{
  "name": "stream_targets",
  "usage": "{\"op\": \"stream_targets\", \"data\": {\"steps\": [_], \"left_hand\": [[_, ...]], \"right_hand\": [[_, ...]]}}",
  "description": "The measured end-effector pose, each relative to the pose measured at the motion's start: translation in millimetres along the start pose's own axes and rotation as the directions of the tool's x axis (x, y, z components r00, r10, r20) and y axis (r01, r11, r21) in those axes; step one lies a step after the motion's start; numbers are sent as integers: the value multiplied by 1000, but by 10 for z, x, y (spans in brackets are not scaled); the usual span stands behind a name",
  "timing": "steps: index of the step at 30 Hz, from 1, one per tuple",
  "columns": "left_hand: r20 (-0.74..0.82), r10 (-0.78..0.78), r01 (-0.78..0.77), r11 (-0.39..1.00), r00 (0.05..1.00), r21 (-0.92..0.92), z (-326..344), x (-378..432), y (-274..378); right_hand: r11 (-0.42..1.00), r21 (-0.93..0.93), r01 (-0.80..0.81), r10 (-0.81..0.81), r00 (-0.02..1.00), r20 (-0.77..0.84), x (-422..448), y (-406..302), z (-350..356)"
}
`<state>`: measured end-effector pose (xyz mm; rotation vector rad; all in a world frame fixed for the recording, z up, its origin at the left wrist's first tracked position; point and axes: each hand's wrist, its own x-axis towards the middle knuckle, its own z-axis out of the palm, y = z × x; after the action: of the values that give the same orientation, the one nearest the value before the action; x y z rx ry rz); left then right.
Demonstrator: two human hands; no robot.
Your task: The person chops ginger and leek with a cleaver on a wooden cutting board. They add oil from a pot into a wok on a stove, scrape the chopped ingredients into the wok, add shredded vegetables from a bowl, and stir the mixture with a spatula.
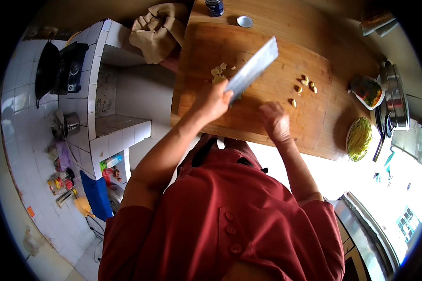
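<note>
My left hand [212,102] grips a cleaver [253,70] by its handle end. The broad metal blade slants up and right over a wooden cutting board [267,45]. Pale thin slices [217,70], perhaps garlic, lie just beyond that hand, and a bit of green shows under the blade's lower end. My right hand [276,121] hovers at the board's near edge, blurred, its fingers curled; whether anything is in them is hidden. Several peeled garlic cloves [304,81] are scattered to its upper right on the board.
The board rests on a wooden table [332,133]. A dark jar [215,7] and a white lid [245,21] stand at the back. On the right are a bowl of green shreds [359,138], a plastic tub [367,92] and metal pans [394,95]. Beige cloth [158,31] lies left.
</note>
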<state>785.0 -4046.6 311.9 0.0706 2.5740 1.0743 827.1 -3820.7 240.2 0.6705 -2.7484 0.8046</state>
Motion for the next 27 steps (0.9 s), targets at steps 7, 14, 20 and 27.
{"op": "stream_targets", "data": {"steps": [7, 14, 20, 27], "left_hand": [[-239, 192, -91, 920, 952, 380, -663, 119, -411], [-106, 238, -124, 778, 965, 616, -377, -125, -654], [-158, 205, -116, 888, 966, 444, -363, -436, -605], [71, -487, 387, 588, 871, -710, -469, -763, -1286]], "right_hand": [[992, -75, -102, 97, 993, -66, 60, -239, -24], [971, 85, -223, 216, 973, 86, 82, -681, 323], [965, 43, -257, 251, 961, 119, 259, -688, 519], [965, -55, -255, 260, 959, 109, 473, -654, 601]]}}
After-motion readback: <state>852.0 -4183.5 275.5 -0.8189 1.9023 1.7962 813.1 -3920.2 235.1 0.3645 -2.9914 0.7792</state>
